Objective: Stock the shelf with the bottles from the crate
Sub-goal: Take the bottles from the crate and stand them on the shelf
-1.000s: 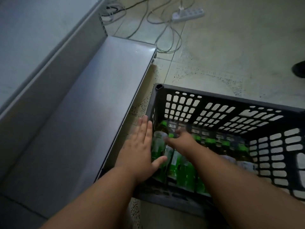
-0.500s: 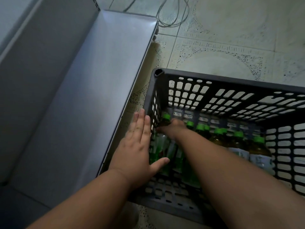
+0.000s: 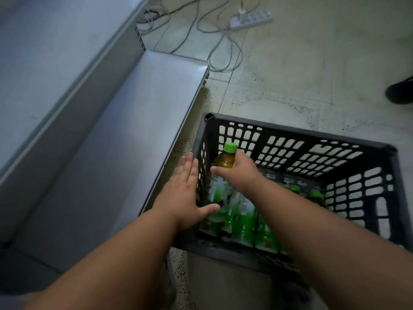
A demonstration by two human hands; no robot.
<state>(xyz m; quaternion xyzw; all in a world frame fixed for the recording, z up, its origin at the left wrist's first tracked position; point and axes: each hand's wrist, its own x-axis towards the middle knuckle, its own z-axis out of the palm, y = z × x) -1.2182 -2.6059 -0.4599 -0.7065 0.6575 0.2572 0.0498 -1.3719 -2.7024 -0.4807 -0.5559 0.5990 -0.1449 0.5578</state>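
A dark plastic crate [image 3: 297, 135] stands on the floor with several green-capped bottles [image 3: 243, 218] inside. My right hand [image 3: 237, 173] grips one bottle [image 3: 226, 156] with amber liquid and a green cap, raised above the others near the crate's left wall. My left hand [image 3: 183, 193] rests flat with straight fingers on the outside of the crate's left wall, its thumb hooked over the rim. The grey metal shelf [image 3: 125, 139] lies bare to the left of the crate.
A white power strip [image 3: 251, 19] and loose cables [image 3: 221, 54] lie on the tiled floor beyond the shelf's far end. A dark shoe [image 3: 401, 90] shows at the right edge. An upper shelf board [image 3: 44, 54] slopes along the left.
My right hand closed round a bottle in the crate and lifted it up above the other bottles. My left hand stayed on the crate's left wall.
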